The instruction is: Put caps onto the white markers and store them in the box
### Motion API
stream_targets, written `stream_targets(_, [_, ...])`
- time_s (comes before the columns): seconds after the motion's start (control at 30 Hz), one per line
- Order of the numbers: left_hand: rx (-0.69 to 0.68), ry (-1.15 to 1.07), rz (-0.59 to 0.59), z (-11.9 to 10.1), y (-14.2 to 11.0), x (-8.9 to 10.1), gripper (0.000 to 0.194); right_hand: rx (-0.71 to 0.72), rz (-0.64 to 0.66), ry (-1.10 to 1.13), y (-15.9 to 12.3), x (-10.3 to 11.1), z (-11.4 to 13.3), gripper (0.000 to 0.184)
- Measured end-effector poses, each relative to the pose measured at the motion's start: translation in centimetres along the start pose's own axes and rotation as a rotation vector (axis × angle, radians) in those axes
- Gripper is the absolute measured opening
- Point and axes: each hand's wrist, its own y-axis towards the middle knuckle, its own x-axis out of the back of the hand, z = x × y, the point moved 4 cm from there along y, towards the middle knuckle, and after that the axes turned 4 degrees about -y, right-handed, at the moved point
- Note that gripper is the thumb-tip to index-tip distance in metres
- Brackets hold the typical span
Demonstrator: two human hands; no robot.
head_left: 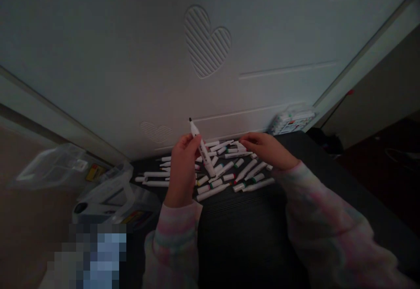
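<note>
My left hand (186, 160) grips a white marker (204, 151) between thumb and fingers. The marker is uncapped, its dark tip pointing up and away to the left. To the right, my right hand (257, 146) hovers by the far side of a pile of markers, thumb and fingertips pinched together; whether something small is between them I cannot make out. Below both hands, loose white markers (213, 192) and separate caps (239, 187) with coloured bands lie scattered. Several more markers (155, 184) lie in a row left of my left wrist.
The dark tabletop (229, 236) meets a pale panel (131, 61) with embossed hearts at the back. A clear plastic case (108, 197) with an open lid (52, 166) sits at the left. A packed clear case (292, 120) stands at the back right corner.
</note>
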Motion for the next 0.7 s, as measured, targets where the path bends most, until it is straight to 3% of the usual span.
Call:
stream_targets(0.27, [-0.011,-0.036,0.006,0.0,0.0,0.0,0.020,0.003,0.078,-0.378,1.1,-4.7,-0.7,0.024])
stream_targets(0.47, [-0.007,-0.028,0.010,0.2,0.1,0.0,0.020,0.000,0.106,-0.518,0.9,-5.3,-0.8,0.026])
stream_targets(0.7, [-0.006,-0.023,0.011,0.2,-0.1,0.0,0.020,-0.046,0.174,-0.522,1.3,-5.2,-1.6,0.028])
